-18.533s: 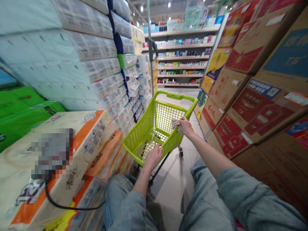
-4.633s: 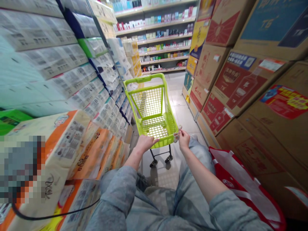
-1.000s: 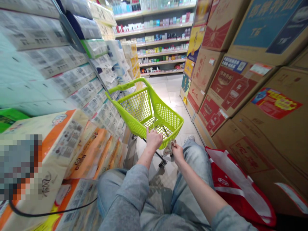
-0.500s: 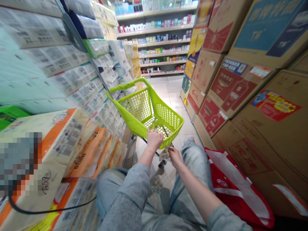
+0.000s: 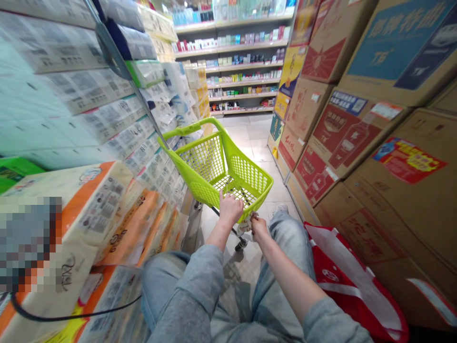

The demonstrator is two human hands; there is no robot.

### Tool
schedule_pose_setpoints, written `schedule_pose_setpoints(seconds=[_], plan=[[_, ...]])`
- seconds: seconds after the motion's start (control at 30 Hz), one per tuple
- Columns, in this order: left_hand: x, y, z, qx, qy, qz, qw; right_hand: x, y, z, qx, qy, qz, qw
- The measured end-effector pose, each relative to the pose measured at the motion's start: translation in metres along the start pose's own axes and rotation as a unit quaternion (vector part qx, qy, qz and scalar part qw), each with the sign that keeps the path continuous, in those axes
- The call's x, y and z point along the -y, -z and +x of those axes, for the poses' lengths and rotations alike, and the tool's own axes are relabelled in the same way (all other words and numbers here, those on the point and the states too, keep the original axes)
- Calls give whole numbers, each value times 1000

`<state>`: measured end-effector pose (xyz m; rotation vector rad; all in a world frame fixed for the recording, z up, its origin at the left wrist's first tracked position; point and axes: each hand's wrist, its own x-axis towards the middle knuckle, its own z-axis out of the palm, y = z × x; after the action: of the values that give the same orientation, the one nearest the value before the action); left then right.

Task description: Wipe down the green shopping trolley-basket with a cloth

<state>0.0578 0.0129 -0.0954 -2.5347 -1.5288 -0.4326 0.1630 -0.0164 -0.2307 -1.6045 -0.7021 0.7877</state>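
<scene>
A lime-green shopping cart (image 5: 200, 186) stands in the aisle, its basket holding nothing that I can see. My left hand (image 5: 230, 208) is closed over the near rim of the basket, fingers hooked on the inner side. Lower and to the right, my right hand (image 5: 259, 227) grips a crumpled, pale, dirty-looking cloth (image 5: 245, 226) against the outside of the basket's near lower corner. Part of the cloth is hidden by the fingers. Below it shows a dark caster wheel (image 5: 241, 245).
Stacked tissue packs (image 5: 117, 200) rise on the left, cardboard cartons (image 5: 357, 138) on the right. A red and white bag (image 5: 342, 281) leans by my right leg. Shelves of small boxes (image 5: 243, 59) close off the far end. A black cable (image 5: 78, 315) hangs at lower left.
My right hand and the cloth have moved slightly up, nearer the basket's lower edge. My left hand stays on the rim, and the cart has hardly moved.
</scene>
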Motion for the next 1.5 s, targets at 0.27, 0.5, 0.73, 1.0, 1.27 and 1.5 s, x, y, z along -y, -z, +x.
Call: schedule_pose_setpoints(seconds=[0.27,0.5,0.73,1.0,1.27,1.5], plan=[[1,-7,-1,-20,-4,14,1000,46,34,18,-143,199,-85,966],[4,-8,-4,-34,-17,-5,999,69,37,38,-7,355,-232,906],[7,-6,-7,-17,-9,-28,999,94,73,116,-57,340,-317,884],[-3,-8,-4,-20,7,-29,999,79,56,89,-40,347,-292,891],[-7,-9,0,-23,7,-11,1000,67,49,16,73,371,-239,895],[-15,-13,-4,-35,4,-40,999,93,52,52,26,386,-344,856]])
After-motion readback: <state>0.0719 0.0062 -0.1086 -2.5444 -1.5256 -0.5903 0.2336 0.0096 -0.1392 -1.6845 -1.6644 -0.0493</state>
